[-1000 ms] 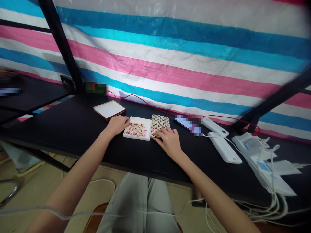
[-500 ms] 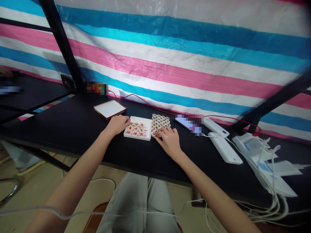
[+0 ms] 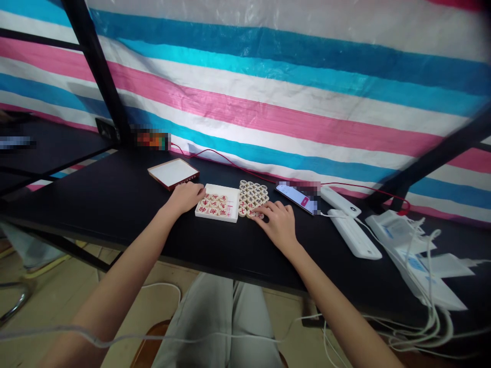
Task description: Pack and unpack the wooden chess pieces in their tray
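A shallow white box (image 3: pixel 233 196) lies on the black table, with several round red-lettered pieces (image 3: pixel 214 204) in its left and front part. My left hand (image 3: pixel 186 197) rests at the box's left edge, its fingers closed near the rim; whether they pinch it is too small to tell. Right of the box, several round pieces (image 3: pixel 251 194) with dark and red characters stand in close rows. My right hand (image 3: pixel 279 221) is at the front right of these rows, fingertips on a red-lettered piece (image 3: pixel 260 215), thumb below it.
Behind my left hand lies a box lid (image 3: pixel 174 173). A phone (image 3: pixel 297 198), white power banks (image 3: pixel 355 235) and a power strip with cables (image 3: pixel 416 271) lie to the right. A red cable (image 3: pixel 230 162) runs along the back.
My right hand has moved a little to the right along the front of the rows, uncovering red-lettered pieces there. The phone screen shows a different picture. My left hand has hardly moved.
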Demonstrator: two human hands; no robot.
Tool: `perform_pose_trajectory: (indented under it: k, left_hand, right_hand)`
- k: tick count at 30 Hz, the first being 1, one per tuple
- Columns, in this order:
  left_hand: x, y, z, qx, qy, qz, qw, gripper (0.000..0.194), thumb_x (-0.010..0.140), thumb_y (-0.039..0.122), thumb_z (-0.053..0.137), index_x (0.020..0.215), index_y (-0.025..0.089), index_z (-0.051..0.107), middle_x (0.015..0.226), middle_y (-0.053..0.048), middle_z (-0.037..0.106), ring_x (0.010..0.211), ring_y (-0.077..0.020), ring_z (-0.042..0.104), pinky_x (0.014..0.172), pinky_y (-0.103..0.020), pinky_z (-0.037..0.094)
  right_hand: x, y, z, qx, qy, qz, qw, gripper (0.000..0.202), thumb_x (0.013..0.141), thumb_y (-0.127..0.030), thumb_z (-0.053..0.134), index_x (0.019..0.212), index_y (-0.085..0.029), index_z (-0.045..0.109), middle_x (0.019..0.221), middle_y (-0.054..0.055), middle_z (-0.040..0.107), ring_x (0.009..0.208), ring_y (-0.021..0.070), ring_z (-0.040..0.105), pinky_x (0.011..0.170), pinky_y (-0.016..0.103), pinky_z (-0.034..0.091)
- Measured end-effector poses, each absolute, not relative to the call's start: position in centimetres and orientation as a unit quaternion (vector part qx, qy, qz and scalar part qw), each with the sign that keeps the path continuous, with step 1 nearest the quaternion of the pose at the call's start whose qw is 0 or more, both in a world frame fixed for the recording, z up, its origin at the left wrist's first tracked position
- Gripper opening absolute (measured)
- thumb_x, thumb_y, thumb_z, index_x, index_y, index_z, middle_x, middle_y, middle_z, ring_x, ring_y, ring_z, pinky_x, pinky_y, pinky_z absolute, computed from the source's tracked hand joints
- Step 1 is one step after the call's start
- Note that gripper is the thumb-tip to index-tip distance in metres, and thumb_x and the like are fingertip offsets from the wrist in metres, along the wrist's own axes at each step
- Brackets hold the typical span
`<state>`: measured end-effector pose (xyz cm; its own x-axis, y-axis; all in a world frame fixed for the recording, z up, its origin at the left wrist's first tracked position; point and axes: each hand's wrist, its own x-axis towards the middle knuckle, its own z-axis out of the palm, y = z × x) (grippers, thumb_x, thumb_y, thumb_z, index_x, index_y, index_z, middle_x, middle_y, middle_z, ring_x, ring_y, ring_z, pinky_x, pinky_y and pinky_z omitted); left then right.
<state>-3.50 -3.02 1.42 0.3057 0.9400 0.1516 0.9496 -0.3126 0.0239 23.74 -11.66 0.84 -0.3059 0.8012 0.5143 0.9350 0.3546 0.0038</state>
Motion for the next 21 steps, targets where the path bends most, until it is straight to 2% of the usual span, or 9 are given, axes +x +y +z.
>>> perform_pose_trajectory:
  k: [5, 13, 21]
  left_hand:
    - [-3.6, -3.0, 1.3, -0.808, -0.583, -0.081, 0.029, 0.044, 0.087, 0.041, 0.026, 0.079, 0.017, 0.062, 0.082, -0.011, 0.066, 0.079, -0.0251, 0.061, 0.068, -0.031, 0.042]
    - [-3.5, -3.0, 1.4, -0.807, -0.585, -0.083, 0.018, 0.042, 0.086, 0.04, 0.028, 0.079, 0.017, 0.063, 0.083, -0.012, 0.066, 0.081, -0.0249, 0.061, 0.07, -0.031, 0.042]
    - [-3.5, -3.0, 1.5, -0.805, -0.587, -0.078, 0.015, 0.041, 0.088, 0.04, 0.028, 0.079, 0.018, 0.062, 0.08, -0.01, 0.066, 0.077, -0.0217, 0.061, 0.067, -0.028, 0.041]
  right_hand:
    - [24.1, -11.8, 1.0, -0.549, -0.788, -0.162, 0.226, 0.021, 0.085, -0.041, 0.052, 0.088, -0.026, 0.067, 0.086, 0.002, 0.063, 0.079, 0.0162, 0.047, 0.065, 0.032, 0.021]
    - [25.9, -12.7, 1.1, -0.531, -0.811, -0.173, 0.173, 0.022, 0.086, -0.04, 0.05, 0.097, -0.025, 0.063, 0.083, 0.003, 0.063, 0.079, 0.0174, 0.048, 0.065, 0.031, 0.021]
    - [25.9, -12.3, 0.6, -0.522, -0.816, -0.177, 0.174, 0.018, 0.088, -0.035, 0.049, 0.087, -0.024, 0.063, 0.087, 0.002, 0.063, 0.079, 0.0163, 0.047, 0.065, 0.031, 0.021]
